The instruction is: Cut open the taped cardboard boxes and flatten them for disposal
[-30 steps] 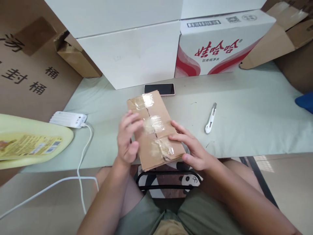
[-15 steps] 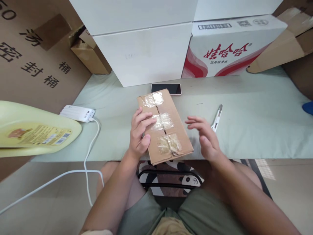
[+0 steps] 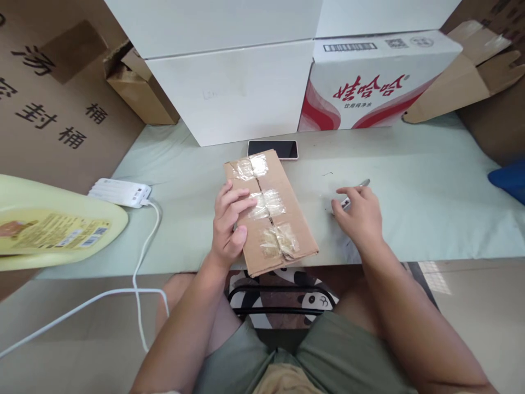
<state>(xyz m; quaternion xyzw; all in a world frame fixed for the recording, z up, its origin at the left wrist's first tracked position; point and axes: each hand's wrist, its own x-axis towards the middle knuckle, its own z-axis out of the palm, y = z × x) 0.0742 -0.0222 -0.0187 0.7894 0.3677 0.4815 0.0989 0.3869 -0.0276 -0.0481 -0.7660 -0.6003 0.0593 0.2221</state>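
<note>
A small cardboard box [image 3: 293, 216], its centre seam crossed by several strips of clear tape, sits tilted at the table's front edge. My left hand [image 3: 230, 224] grips its left side, fingers on the top and thumb near the lower left edge. To the right of the box, my right hand [image 3: 359, 213] has its fingers closed around a white utility knife [image 3: 346, 202]. The knife's metal end points up and right past the fingers; part of its body is hidden by the hand.
A phone [image 3: 273, 149] lies behind the box. White cartons [image 3: 246, 93] wall the back of the green-covered table [image 3: 430, 191]. At left are a yellow bottle [image 3: 61, 224] and a white power bank [image 3: 121, 192] with its cable. A blue object [image 3: 508, 180] stands at far right.
My right hand has moved from beside the box to the utility knife and closed on it; the knife has turned. My left hand stays on the box. The view has shifted slightly.
</note>
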